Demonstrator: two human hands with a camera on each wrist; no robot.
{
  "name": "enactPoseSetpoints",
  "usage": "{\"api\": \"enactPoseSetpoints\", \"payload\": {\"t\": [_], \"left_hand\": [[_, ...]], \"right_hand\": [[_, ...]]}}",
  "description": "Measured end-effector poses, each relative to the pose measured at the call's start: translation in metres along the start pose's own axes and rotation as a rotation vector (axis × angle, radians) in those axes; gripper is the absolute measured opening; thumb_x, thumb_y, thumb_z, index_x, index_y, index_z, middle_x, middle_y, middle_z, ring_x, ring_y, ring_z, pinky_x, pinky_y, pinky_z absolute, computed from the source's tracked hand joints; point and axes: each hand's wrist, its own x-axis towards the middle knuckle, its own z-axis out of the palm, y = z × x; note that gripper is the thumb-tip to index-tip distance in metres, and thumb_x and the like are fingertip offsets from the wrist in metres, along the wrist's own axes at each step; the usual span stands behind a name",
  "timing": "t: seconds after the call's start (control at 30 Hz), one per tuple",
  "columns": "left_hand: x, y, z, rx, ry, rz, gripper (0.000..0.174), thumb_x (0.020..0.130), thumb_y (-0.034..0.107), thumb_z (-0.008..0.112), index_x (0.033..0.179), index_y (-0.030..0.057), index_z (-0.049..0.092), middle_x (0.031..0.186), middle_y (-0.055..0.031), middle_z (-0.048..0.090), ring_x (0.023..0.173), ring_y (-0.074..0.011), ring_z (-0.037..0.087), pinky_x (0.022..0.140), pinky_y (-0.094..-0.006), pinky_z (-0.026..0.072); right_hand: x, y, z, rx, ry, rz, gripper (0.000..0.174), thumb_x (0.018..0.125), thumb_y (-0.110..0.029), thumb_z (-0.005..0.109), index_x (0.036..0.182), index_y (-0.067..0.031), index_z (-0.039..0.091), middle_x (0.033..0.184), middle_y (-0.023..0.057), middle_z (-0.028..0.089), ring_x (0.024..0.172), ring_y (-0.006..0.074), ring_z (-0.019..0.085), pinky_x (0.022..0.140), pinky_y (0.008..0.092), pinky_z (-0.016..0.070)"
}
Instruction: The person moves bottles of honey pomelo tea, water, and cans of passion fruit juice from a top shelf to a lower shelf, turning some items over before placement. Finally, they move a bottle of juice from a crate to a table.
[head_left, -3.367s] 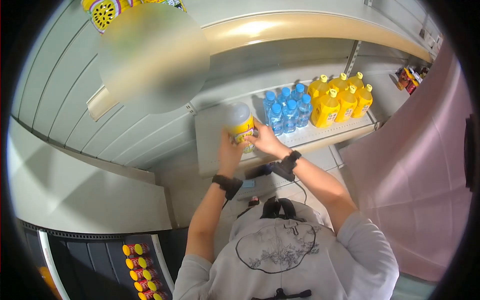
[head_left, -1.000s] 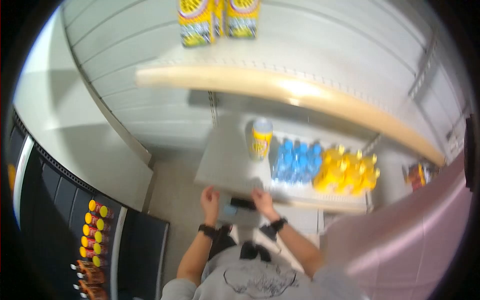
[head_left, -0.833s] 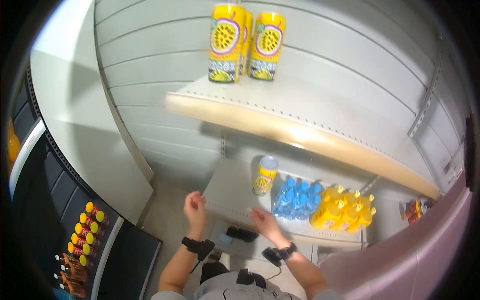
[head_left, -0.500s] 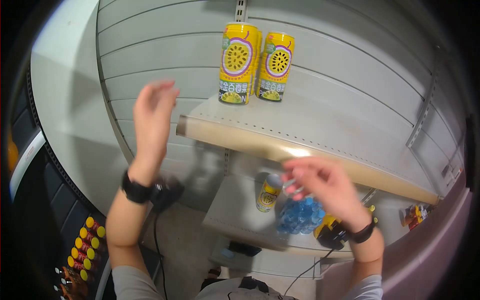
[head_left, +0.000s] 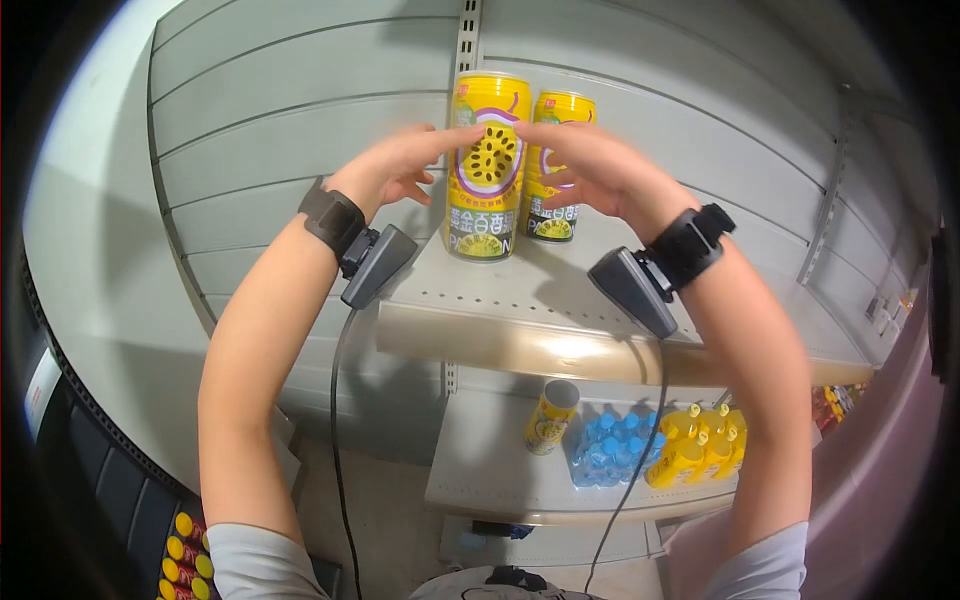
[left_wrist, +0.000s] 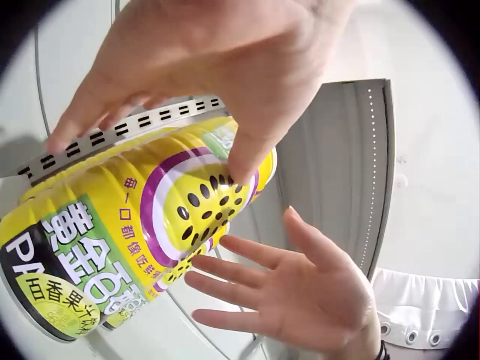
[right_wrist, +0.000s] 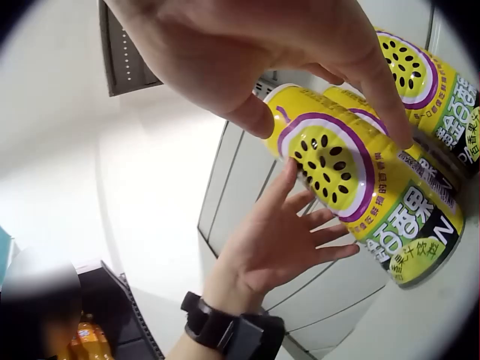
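Observation:
A large yellow passion fruit drink can (head_left: 484, 222) stands upright at the front left of the upper shelf, its print facing me. My left hand (head_left: 395, 165) is at its left side with the thumb stretched across its front. On the other side my right hand (head_left: 605, 170) has its thumb pointing at the same can, fingers spread. The left wrist view shows the right palm (left_wrist: 307, 300) flat and facing the can (left_wrist: 176, 210). In the right wrist view the left hand (right_wrist: 266, 244) has straight, parted fingers. A second can (head_left: 551, 222) stands just behind to the right, partly hidden by the right hand.
On the lower shelf (head_left: 470, 480) stand another passion fruit can (head_left: 552, 420), blue-capped water bottles (head_left: 610, 450) and yellow bottles (head_left: 690, 455). The upper shelf's front edge (head_left: 560, 340) runs below my wrists. Two camera cables hang down. A pink curtain (head_left: 860, 470) is at right.
After placing a can on the lower shelf and letting go, both hands have risen to the upper shelf and come in on either side of the front can. The view has tilted up.

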Motion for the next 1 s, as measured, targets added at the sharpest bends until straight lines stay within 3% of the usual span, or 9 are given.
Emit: {"api": "enactPoseSetpoints", "payload": {"t": [0.13,0.3,0.47,0.6,0.7,0.8,0.9,0.97,1.0], "left_hand": [[0.007,-0.003,-0.006,-0.026,-0.186,0.051,0.087,0.073,0.055,0.058,0.134,0.0051,0.021,0.133,-0.0231,0.025,0.123,-0.0403,0.025,0.091,-0.0526,0.0334],[0.0,-0.005,-0.006,-0.05,-0.279,0.101,0.083,0.074,0.053,0.059,0.133,0.0066,0.023,0.133,-0.0187,0.029,0.121,-0.0374,0.03,0.085,-0.0487,0.0401],[0.007,-0.001,-0.001,-0.073,-0.201,0.176,0.072,0.077,0.043,0.06,0.13,0.0076,0.026,0.126,-0.0173,0.039,0.113,-0.0341,0.042,0.076,-0.0515,0.0433],[-0.018,0.015,0.009,-0.061,-0.126,0.242,0.061,0.079,0.034,0.062,0.125,0.0066,0.033,0.116,-0.0166,0.05,0.106,-0.0309,0.049,0.071,-0.053,0.0449],[-0.031,0.026,0.007,-0.054,-0.041,0.414,0.054,0.078,0.029,0.064,0.121,0.0065,0.039,0.109,-0.0156,0.055,0.102,-0.0287,0.053,0.074,-0.0467,0.0466],[-0.069,0.048,0.006,-0.013,-0.051,0.659,0.077,0.077,0.037,0.064,0.135,0.0093,0.023,0.111,-0.0135,0.054,0.107,-0.0248,0.049,0.086,-0.0468,0.0411],[-0.114,0.065,0.012,0.045,0.175,0.686,0.071,0.078,0.034,0.063,0.133,0.0074,0.027,0.108,-0.0125,0.056,0.104,-0.0212,0.051,0.085,-0.0388,0.0416],[-0.164,0.085,0.03,-0.017,0.138,0.804,0.048,0.079,-0.002,0.054,0.125,0.0048,0.039,0.11,-0.0153,0.055,0.107,-0.0235,0.051,0.088,-0.0316,0.0436],[-0.172,0.078,0.025,0.142,0.243,0.806,0.054,0.079,0.013,0.059,0.128,0.005,0.036,0.109,-0.0132,0.055,0.104,-0.021,0.051,0.085,-0.0322,0.0427]], "right_hand": [[0.029,0.02,-0.007,-0.058,-0.085,-0.036,0.083,0.078,-0.046,0.058,0.134,-0.0008,0.017,0.135,0.0311,0.012,0.126,0.0442,0.016,0.095,0.0566,0.0279],[0.068,0.052,-0.025,-0.152,-0.213,-0.078,0.077,0.08,-0.048,0.055,0.132,-0.0024,0.023,0.133,0.0266,0.023,0.125,0.0419,0.022,0.095,0.057,0.0284],[0.083,0.066,-0.034,-0.208,-0.168,-0.158,0.07,0.082,-0.043,0.056,0.129,-0.0001,0.028,0.132,0.0215,0.028,0.12,0.0404,0.031,0.094,0.0533,0.0329],[0.04,0.029,-0.001,0.139,0.009,-0.049,0.06,0.083,-0.039,0.056,0.123,0.0014,0.035,0.123,0.0167,0.039,0.113,0.0345,0.041,0.091,0.0486,0.0383],[0.031,0.016,0.0,0.026,0.15,-0.209,0.048,0.08,-0.033,0.06,0.109,0.0039,0.05,0.097,0.0102,0.058,0.089,0.0191,0.055,0.074,0.0335,0.0452],[0.004,-0.008,0.008,0.045,0.158,-0.457,0.046,0.078,-0.034,0.063,0.107,0.0002,0.053,0.099,0.0097,0.058,0.088,0.0154,0.055,0.072,0.0303,0.0452],[-0.027,-0.025,0.02,0.009,0.197,-0.625,0.045,0.076,-0.029,0.065,0.107,0.0005,0.053,0.098,0.0108,0.059,0.088,0.0162,0.056,0.073,0.0299,0.0455],[-0.047,-0.026,0.031,0.085,0.154,-0.728,0.042,0.079,-0.026,0.063,0.109,0.0002,0.051,0.1,0.0078,0.057,0.09,0.0145,0.055,0.078,0.0284,0.0446],[-0.057,-0.027,0.04,0.124,0.131,-0.778,0.04,0.081,-0.025,0.062,0.11,0.0001,0.05,0.101,0.0063,0.056,0.091,0.0137,0.055,0.081,0.0277,0.0442]]}}
